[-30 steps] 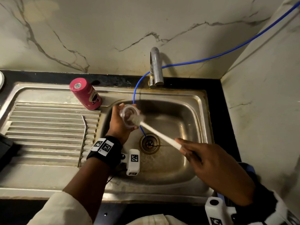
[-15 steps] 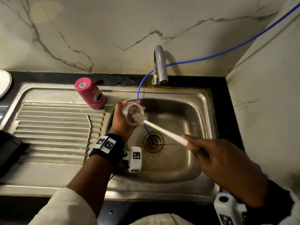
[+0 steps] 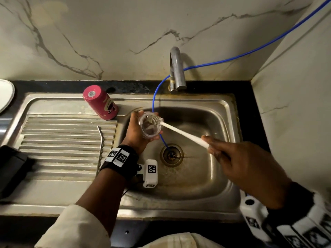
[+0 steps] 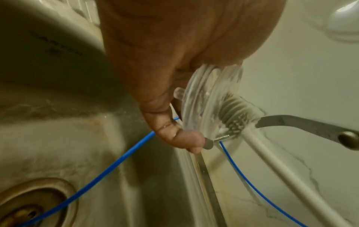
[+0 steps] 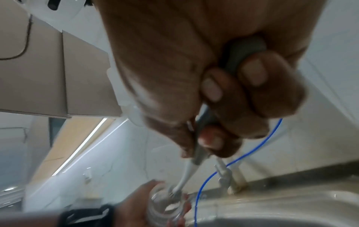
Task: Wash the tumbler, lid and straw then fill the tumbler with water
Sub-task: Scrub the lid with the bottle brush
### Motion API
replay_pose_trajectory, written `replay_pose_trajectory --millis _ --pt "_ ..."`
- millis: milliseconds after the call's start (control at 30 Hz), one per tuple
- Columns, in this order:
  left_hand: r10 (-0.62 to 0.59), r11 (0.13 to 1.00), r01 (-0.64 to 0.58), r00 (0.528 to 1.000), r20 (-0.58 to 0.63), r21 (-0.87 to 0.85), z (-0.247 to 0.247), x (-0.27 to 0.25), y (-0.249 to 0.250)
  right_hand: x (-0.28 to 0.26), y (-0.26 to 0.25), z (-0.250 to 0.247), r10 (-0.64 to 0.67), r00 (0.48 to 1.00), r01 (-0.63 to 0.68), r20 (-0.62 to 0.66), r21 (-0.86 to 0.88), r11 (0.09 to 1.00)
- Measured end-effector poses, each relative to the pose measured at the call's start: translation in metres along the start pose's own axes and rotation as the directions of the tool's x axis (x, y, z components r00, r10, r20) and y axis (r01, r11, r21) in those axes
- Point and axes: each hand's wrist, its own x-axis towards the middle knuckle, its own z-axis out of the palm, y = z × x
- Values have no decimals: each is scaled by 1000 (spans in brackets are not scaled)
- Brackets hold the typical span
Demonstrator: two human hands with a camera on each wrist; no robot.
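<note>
My left hand (image 3: 136, 133) holds the clear plastic lid (image 3: 149, 127) over the left side of the sink basin (image 3: 211, 172). My right hand (image 3: 238, 163) grips the white handle of a bottle brush (image 3: 182, 132), whose grey bristle head (image 3: 155, 119) presses against the lid's upper rim. In the left wrist view the bristles (image 4: 235, 113) lie on the lid (image 4: 202, 104). The right wrist view shows my fingers (image 5: 250, 92) curled round the brush handle. The pink tumbler (image 3: 101, 103) stands upside down on the drainboard edge. A bent metal straw (image 3: 101, 140) lies on the ridged drainboard.
A steel tap (image 3: 176, 68) stands behind the basin. A blue hose (image 3: 157, 93) runs from the wall down into the drain (image 3: 172, 154). A white plate edge (image 3: 5, 93) shows far left, a black object (image 3: 10, 169) lower left. A wall closes the right side.
The brush head has slid from the lid's middle up to its top rim, and the lid now tilts its opening more towards me. Tumbler and straw have not moved.
</note>
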Motion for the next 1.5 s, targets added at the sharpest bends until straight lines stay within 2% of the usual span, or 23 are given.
replay_pose_trajectory --millis 100,200,267,367,433,500,567,667,733,767,833,867,933,1000,1133,1200,1300,1367,1500 --pt "90 996 -90 993 -78 1 -2 5 -2 -13 -6 10 31 995 -32 100 9 999" --pt "144 989 -145 983 -113 0 -6 4 -8 -10 -13 -3 -70 981 34 178 201 979" --pt "120 992 -116 989 -84 51 -7 3 -8 -3 -4 1 -101 991 73 86 283 956" --pt "128 985 -120 990 -56 127 -3 5 -2 1 13 18 -8 1000 13 -19 240 971" --pt "157 981 -143 983 -95 132 1 4 0 -6 15 24 -11 999 -1 45 256 967" --pt "159 984 -149 982 -107 93 -2 4 -1 -10 11 18 -82 989 37 121 338 940" --pt "120 991 -114 989 -83 76 -1 3 -1 -8 9 13 -126 989 86 80 385 919" --pt "135 985 -127 989 -62 121 3 4 2 -2 21 23 -24 1000 27 -12 286 958" --pt "210 963 -192 974 -80 188 6 6 2 -7 26 34 12 1000 -15 11 253 967" --pt "235 956 -210 966 -105 206 4 8 0 -10 24 35 -10 999 -4 51 277 961" --pt "200 972 -185 975 -93 145 4 9 -1 -14 15 28 -86 991 35 107 403 915" --pt "177 979 -168 982 -72 112 5 7 0 -13 13 24 -96 991 46 94 437 898" --pt "126 988 -122 992 -31 97 7 3 1 -8 20 27 -46 999 39 7 417 908" --pt "137 983 -133 990 -23 128 9 1 0 -8 26 35 17 1000 -10 -18 343 939" --pt "124 991 -122 992 -32 55 2 -3 -11 -12 14 30 -85 990 34 110 400 916" --pt "89 996 -89 996 -22 32 -1 -7 -12 -8 12 24 -96 992 57 80 396 917" --pt "54 998 -54 998 -32 16 -1 -8 -10 -5 18 32 -5 1000 2 7 321 947" --pt "35 999 -36 999 -34 -33 -1 -7 -7 -11 17 44 -14 1000 9 13 359 933" --pt "34 978 -48 997 -73 -205 -4 -8 -8 -13 9 31 -85 994 52 72 375 926"
